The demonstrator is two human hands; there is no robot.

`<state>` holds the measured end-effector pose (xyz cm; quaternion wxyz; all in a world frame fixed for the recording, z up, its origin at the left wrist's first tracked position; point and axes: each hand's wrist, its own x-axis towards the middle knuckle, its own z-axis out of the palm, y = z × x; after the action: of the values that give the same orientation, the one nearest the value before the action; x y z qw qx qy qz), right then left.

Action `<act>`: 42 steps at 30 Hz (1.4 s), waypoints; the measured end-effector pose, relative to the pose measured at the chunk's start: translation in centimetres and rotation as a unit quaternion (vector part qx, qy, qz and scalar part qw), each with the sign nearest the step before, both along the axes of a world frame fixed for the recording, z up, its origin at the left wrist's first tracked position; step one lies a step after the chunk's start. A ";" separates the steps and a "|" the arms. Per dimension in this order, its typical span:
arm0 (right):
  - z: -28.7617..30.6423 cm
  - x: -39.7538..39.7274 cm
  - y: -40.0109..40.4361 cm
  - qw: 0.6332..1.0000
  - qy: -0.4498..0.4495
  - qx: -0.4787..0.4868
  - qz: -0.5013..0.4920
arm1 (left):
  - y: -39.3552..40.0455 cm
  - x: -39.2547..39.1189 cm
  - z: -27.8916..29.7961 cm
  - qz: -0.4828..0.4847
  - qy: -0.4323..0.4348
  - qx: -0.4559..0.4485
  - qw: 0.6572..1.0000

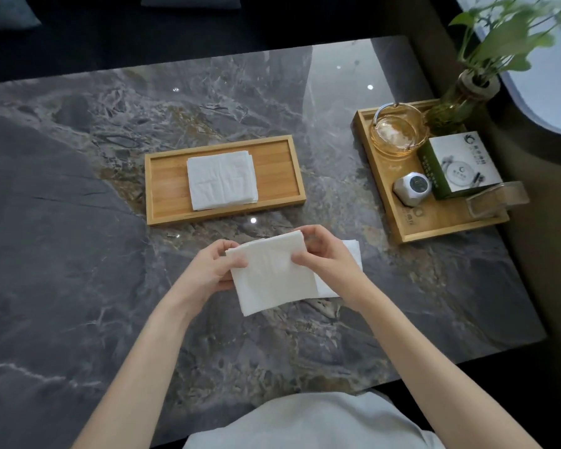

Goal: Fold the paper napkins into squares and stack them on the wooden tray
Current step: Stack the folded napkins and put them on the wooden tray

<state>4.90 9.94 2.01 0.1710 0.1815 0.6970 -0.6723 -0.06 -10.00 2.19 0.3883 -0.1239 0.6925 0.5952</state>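
Note:
A white folded paper napkin (pixel 272 277) is held just above the marble table between both hands. My left hand (pixel 212 268) pinches its left edge, and my right hand (pixel 326 259) grips its upper right part. Under my right hand lie more white napkins (pixel 353 254), partly hidden. Beyond the hands, a long wooden tray (pixel 276 163) holds a stack of folded square napkins (pixel 222 179) near its middle.
A second wooden tray (pixel 402 222) at the right carries a glass ashtray (pixel 397 132), a green-and-white box (pixel 460 166), a small white faceted object (pixel 412 187), a clear holder (pixel 496 197) and a plant vase (pixel 457 102). The dark marble table (pixel 78 222) ends at the right edge.

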 end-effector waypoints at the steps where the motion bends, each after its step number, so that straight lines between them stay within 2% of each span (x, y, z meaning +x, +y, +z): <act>1: 0.3 0.2 0.8 1.000 -0.005 -0.017 -0.020 | 0.6 0.1 0.1 0.000 -0.008 0.031 0.999; 4: 0.5 0.9 3.5 0.992 -0.047 -0.089 -0.078 | 3.0 0.4 0.4 -0.003 -0.029 0.098 0.995; 8: -0.1 2.3 6.2 0.979 -0.111 -0.140 -0.099 | 6.5 1.1 -0.4 -0.004 -0.049 0.122 0.991; 12: -0.8 3.5 7.6 0.985 -0.146 -0.053 -0.082 | 9.0 1.4 -1.4 0.013 -0.041 0.073 0.996; 17: -2.1 3.8 8.3 0.986 -0.111 0.075 -0.094 | 10.3 1.8 -2.3 0.012 0.036 -0.036 0.999; 24: -3.8 3.7 8.4 0.977 -0.088 0.168 -0.092 | 10.8 2.4 -3.7 0.000 0.116 -0.147 0.982; 29: -4.2 3.5 8.1 0.964 -0.082 0.243 -0.070 | 10.7 2.2 -4.5 -0.057 0.200 -0.228 0.951; 33: -4.5 3.4 7.8 0.943 -0.086 0.321 -0.040 | 10.8 2.0 -4.8 -0.100 0.230 -0.292 0.923; 36: -4.0 3.2 8.2 0.917 -0.074 0.388 -0.053 | 10.7 1.7 -4.6 -0.096 0.265 -0.289 0.915; 38: -4.0 2.9 8.7 0.910 -0.017 0.411 -0.048 | 10.6 1.4 -4.5 -0.131 0.328 -0.278 0.893; 40: -4.2 2.5 9.1 0.903 0.038 0.427 0.027 | 10.7 0.9 -4.5 -0.199 0.374 -0.287 0.859; 42: -4.4 2.0 9.3 0.889 0.053 0.442 0.108 | 10.8 0.5 -4.7 -0.245 0.380 -0.309 0.837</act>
<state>6.87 19.20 -2.43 0.1069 0.1262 0.9455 -0.2804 0.46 0.83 -2.55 0.1693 0.1725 0.9412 0.2362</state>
